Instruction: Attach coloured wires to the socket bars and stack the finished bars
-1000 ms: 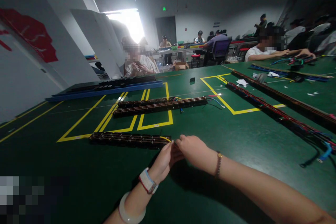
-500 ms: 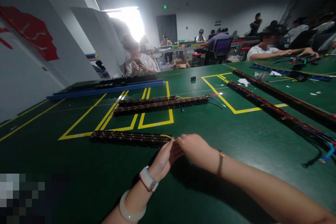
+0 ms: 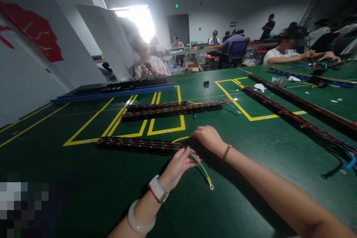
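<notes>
A long black strip assembly point(image 3: 139, 145) with thin copper-coloured lines lies on the green table in front of me. At its right end, my left hand point(image 3: 177, 167) pinches a green wire point(image 3: 203, 167) between thumb and fingers, right beside the strip. That wire curves down to the right and ends in a yellow sleeve and a ring terminal point(image 3: 211, 186). My right hand point(image 3: 209, 139) is closed on the end of a yellow wire point(image 3: 180, 139), drawn out from the same strip end. Its fingertips cover the wire's tip.
Two similar strips point(image 3: 170, 111) lie just beyond, over yellow tape outlines. Longer strips with red and blue cables point(image 3: 295, 119) run along the right. A blue rail point(image 3: 117, 93) borders the far left. A person point(image 3: 152, 65) sits across the table, another person point(image 3: 284, 56) at right.
My hands have moved apart. The right hand has pulled back from the left with the yellow wire, and the green wire with its ring terminal now shows below my left fingers.
</notes>
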Available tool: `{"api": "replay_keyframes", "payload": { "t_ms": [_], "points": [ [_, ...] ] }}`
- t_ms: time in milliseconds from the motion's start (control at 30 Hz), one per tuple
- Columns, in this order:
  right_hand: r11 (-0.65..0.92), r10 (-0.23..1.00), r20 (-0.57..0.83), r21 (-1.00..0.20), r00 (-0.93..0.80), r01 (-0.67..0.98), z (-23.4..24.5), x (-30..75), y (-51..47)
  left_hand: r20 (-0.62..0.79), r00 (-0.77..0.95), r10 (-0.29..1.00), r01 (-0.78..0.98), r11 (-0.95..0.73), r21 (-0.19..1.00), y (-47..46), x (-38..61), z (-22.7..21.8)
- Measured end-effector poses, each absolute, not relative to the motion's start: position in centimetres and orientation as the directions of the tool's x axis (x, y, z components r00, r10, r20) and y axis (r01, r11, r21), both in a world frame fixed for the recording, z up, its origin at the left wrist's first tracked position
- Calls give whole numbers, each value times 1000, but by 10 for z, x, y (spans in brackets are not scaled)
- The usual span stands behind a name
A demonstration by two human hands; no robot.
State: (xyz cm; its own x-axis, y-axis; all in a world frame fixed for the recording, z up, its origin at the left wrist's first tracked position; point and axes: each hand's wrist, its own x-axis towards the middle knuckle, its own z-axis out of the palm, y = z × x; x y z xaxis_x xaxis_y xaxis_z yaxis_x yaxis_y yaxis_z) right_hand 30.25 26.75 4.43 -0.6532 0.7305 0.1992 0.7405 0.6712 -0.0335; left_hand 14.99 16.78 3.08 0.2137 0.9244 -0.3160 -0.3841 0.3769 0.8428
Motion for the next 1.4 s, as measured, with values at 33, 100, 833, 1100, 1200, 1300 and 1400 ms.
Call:
{"api": "replay_keyframes", "payload": {
  "t_ms": [33, 100, 833, 1100, 1200, 1300, 1400],
  "points": [
    [682, 717, 227, -29, -660, 731, 39, 302, 271, -310, 214, 926, -373, 371, 851, 168, 150, 30],
    [720, 671, 276, -21, -688, 694, 29, 303, 276, -305, 212, 928, -343, 363, 867, 168, 149, 30],
    [792, 607, 434, -268, -665, 548, 7, 310, 282, 97, 59, 994, 760, -108, 641, 167, 131, 39],
    [779, 626, 422, -311, -656, 544, 7, 306, 279, 6, 205, 979, 959, -202, 198, 168, 136, 43],
    [757, 651, 393, -401, -650, 516, 12, 298, 269, 75, 246, 966, 936, -257, 241, 165, 137, 43],
    [741, 656, 328, -447, -680, 500, 15, 290, 258, 164, 278, 947, 887, -318, 334, 162, 137, 42],
    [723, 662, 230, -450, -714, 525, 16, 288, 251, 217, 262, 940, 845, -332, 420, 160, 137, 42]
  ]
}}
